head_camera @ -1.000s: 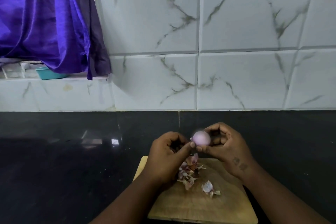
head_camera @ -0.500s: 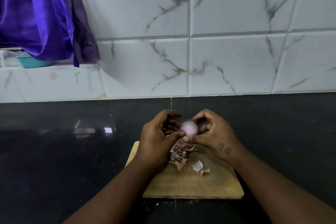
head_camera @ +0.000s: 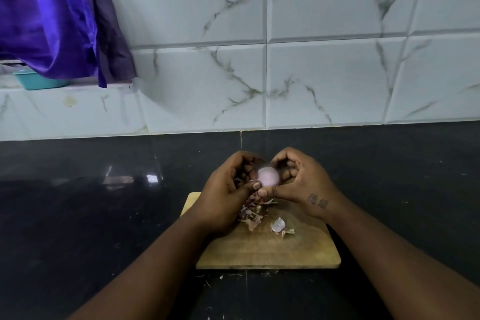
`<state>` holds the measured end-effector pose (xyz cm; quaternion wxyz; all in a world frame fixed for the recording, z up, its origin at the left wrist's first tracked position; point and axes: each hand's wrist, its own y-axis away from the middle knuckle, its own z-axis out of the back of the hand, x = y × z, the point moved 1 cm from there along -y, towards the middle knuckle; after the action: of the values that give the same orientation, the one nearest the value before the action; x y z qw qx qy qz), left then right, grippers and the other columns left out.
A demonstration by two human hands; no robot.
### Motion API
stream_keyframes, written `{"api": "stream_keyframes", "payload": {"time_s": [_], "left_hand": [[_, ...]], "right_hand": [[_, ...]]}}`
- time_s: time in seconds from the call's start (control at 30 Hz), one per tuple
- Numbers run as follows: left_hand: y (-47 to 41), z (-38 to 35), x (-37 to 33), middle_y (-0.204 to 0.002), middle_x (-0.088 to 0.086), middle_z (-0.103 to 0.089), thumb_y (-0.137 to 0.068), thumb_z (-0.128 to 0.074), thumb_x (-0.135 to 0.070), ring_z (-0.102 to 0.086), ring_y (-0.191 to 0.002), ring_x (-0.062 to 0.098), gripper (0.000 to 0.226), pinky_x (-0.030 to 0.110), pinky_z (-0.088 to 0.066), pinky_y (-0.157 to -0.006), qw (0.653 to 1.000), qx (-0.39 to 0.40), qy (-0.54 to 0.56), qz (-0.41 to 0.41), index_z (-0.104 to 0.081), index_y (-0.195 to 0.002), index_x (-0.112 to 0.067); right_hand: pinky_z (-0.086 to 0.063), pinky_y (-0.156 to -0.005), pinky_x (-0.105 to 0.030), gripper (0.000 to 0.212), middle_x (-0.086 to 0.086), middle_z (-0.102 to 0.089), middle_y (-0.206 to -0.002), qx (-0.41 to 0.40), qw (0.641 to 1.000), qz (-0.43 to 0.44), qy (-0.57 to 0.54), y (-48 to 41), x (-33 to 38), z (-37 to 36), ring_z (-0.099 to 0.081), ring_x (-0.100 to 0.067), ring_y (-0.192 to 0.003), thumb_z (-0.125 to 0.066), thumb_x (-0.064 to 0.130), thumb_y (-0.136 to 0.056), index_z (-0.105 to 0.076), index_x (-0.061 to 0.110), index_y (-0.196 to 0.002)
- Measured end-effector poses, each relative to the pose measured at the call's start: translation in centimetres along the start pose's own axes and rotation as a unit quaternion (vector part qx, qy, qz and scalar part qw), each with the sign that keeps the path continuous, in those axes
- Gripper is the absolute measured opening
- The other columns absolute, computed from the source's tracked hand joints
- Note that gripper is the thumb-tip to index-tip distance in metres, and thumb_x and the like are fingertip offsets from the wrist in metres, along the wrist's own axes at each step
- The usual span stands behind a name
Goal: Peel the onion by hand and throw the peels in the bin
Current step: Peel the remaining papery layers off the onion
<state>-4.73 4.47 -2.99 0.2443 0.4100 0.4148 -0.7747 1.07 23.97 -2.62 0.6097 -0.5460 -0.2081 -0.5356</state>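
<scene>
We see both hands, left hand [head_camera: 223, 197] and right hand [head_camera: 301, 182], gripping the onion [head_camera: 268, 176] above peels [head_camera: 253, 215] on the board [head_camera: 272, 252].

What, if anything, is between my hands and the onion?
Nothing visible. The left hand and right hand both hold the onion directly, above the board. The peels lie on the board; no bin is in view, so their path can't be judged.
</scene>
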Motion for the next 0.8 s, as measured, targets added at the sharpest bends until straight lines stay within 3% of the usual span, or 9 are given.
{"api": "stream_keyframes", "payload": {"time_s": [0.1, 0.27, 0.37, 0.5, 0.67, 0.8], "left_hand": [[0.12, -0.24, -0.06, -0.103, -0.003, -0.071, -0.095, -0.072, 0.0, -0.069, -0.103, 0.024, 0.042, 0.046, -0.059, -0.093, 1.0, -0.011, 0.004, -0.001, -0.064, -0.119, -0.034], [0.08, 0.04, -0.12, -0.104, -0.012, -0.069, -0.098, -0.068, 0.002, -0.068, -0.101, 0.013, 0.037, 0.027, -0.06, -0.085, 0.999, -0.039, 0.021, 0.002, -0.063, -0.121, -0.027], [0.12, 0.05, -0.34, -0.109, -0.011, -0.069, -0.097, -0.07, 0.002, -0.068, -0.104, 0.008, 0.045, 0.028, -0.062, -0.088, 0.999, -0.051, 0.015, 0.0, -0.064, -0.126, -0.031], [0.28, -0.24, -0.6, -0.119, -0.011, -0.073, -0.091, -0.077, 0.004, -0.069, -0.116, 0.007, 0.058, 0.029, -0.062, -0.095, 0.999, -0.045, 0.012, -0.011, -0.066, -0.133, -0.034], [0.27, 0.01, -0.84, -0.106, -0.015, -0.073, -0.083, -0.085, 0.002, -0.071, -0.107, 0.004, 0.064, 0.027, -0.062, -0.093, 0.996, -0.083, -0.021, -0.018, -0.067, -0.131, -0.037], [0.2, 0.06, -0.88, -0.102, -0.012, -0.072, -0.082, -0.086, 0.002, -0.071, -0.103, 0.009, 0.065, 0.03, -0.061, -0.091, 0.997, -0.078, -0.015, -0.014, -0.066, -0.131, -0.036]], "right_hand": [[-0.064, -0.075, -0.057, 0.058, -0.004, -0.077, -0.098, 0.002, 1.0, 0.002, -0.01, -0.09, -0.09, -0.05, -0.076, -0.036, -0.089, -0.103, 0.03, -0.053, -0.068, 0.024, -0.099], [-0.066, -0.082, -0.043, 0.06, -0.005, -0.077, -0.111, 0.038, 0.998, 0.006, -0.051, -0.27, 0.11, 0.62, -0.077, -0.031, -0.095, -0.097, 0.008, -0.064, -0.071, 0.017, -0.118], [-0.065, -0.087, -0.042, 0.062, -0.005, -0.077, -0.116, 0.044, 0.998, 0.011, -0.039, -0.39, -0.16, 0.61, -0.076, -0.034, -0.098, -0.095, 0.004, -0.066, -0.073, 0.014, -0.124], [-0.065, -0.078, -0.035, 0.056, -0.005, -0.08, -0.105, 0.011, 0.999, 0.011, -0.036, -0.62, -0.52, 0.36, -0.077, -0.03, -0.086, -0.097, 0.011, -0.062, -0.078, 0.013, -0.115], [-0.063, -0.078, -0.051, 0.059, -0.004, -0.081, -0.097, -0.011, 1.0, 0.011, -0.027, -0.57, -0.55, -0.03, -0.073, -0.041, -0.084, -0.097, 0.033, -0.053, -0.08, 0.018, -0.108], [-0.063, -0.079, -0.055, 0.062, -0.001, -0.08, -0.099, -0.006, 1.0, 0.015, -0.001, -0.49, -0.39, 0.15, -0.074, -0.036, -0.084, -0.097, 0.041, -0.051, -0.08, 0.021, -0.107]]}}
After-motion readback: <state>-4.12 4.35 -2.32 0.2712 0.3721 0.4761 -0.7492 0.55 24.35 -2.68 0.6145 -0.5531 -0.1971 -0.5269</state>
